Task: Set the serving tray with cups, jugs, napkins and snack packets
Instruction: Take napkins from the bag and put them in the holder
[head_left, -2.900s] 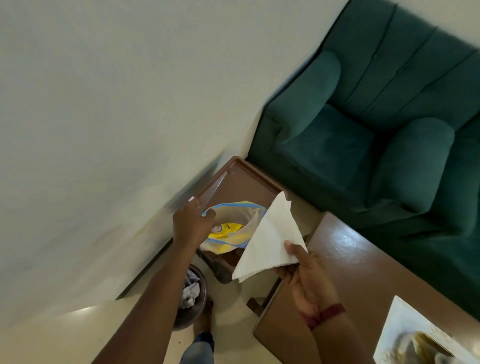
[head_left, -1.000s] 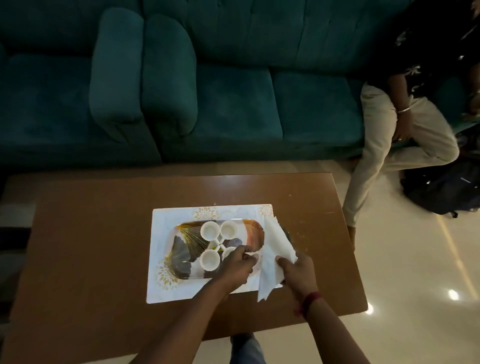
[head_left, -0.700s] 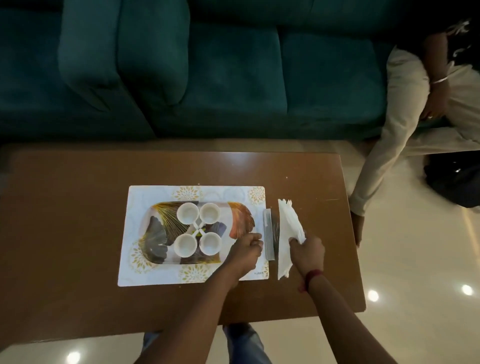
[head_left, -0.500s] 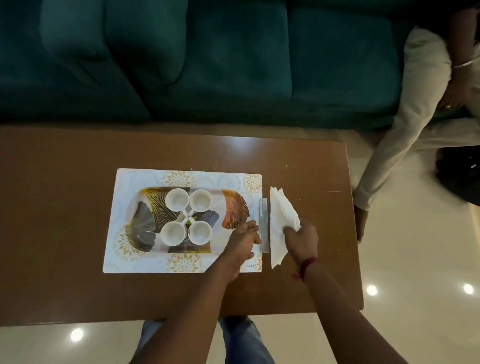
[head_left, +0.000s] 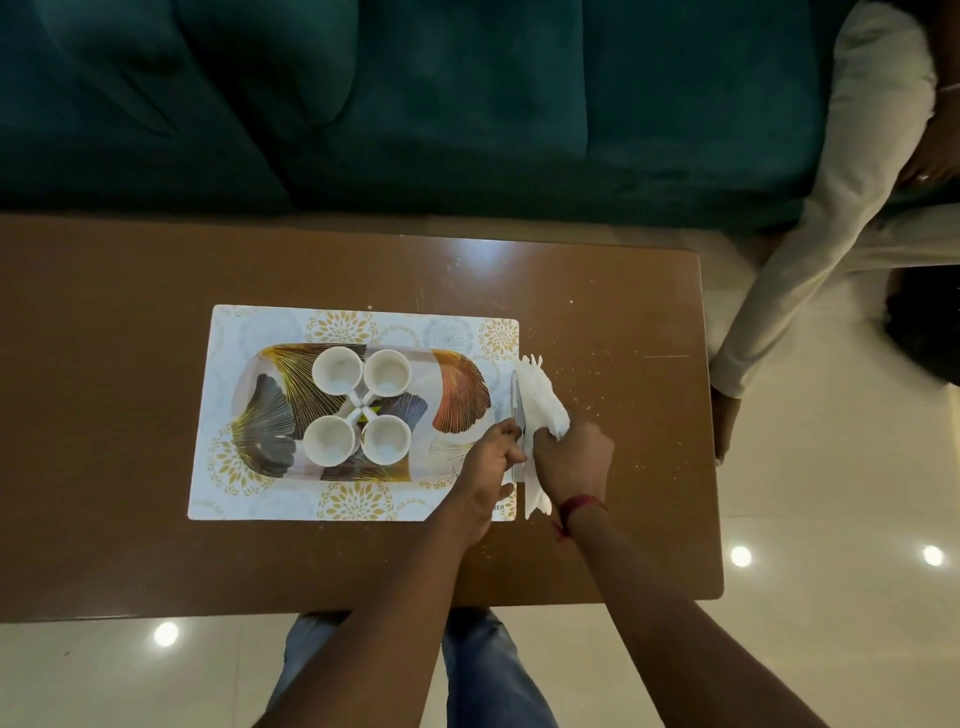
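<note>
A leaf-patterned serving tray (head_left: 457, 400) lies on a white placemat (head_left: 260, 327) on the brown table. Several white cups (head_left: 337, 370) stand on it with handles turned inward. Just right of the tray stands a thin metal napkin holder (head_left: 514, 400) with white napkins (head_left: 537, 397) fanned against it. My right hand (head_left: 574, 457) is closed on the napkins near their lower half. My left hand (head_left: 491, 467) grips the holder's near end, over the tray's right corner.
The brown table (head_left: 623, 519) carries scattered crumbs on its right side. A teal sofa (head_left: 415, 104) runs along the far edge. A seated person's leg (head_left: 810, 249) reaches the floor past the table's right end, with a dark bag (head_left: 924, 332) beside it.
I turned from the side table with a napkin to the main table. Both hands came to the holder beside the tray, and the napkins now sit pressed closer against it.
</note>
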